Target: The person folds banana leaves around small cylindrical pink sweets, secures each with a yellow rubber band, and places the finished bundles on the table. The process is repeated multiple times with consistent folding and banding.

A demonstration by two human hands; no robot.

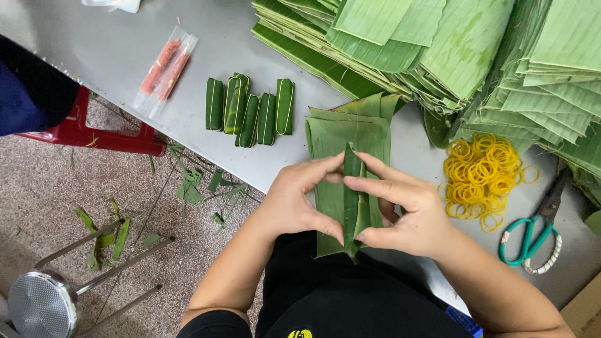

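My left hand (294, 203) and my right hand (407, 209) together pinch a long, narrow roll of green banana leaf (353, 200) between fingers and thumbs. The roll stands on a small stack of flat cut leaf pieces (338, 134) at the near edge of the grey metal table (125, 50). Several finished leaf-wrapped parcels (250, 111) bound with thin bands lie side by side just beyond my left hand.
Big piles of folded banana leaves (438, 44) fill the table's far right. A heap of yellow rubber bands (482, 175) and green-handled scissors (532, 235) lie right of my hands. Clear packets of red sticks (164, 70) lie at left. A red stool (94, 134), metal stool (44, 303) and leaf scraps are on the floor.
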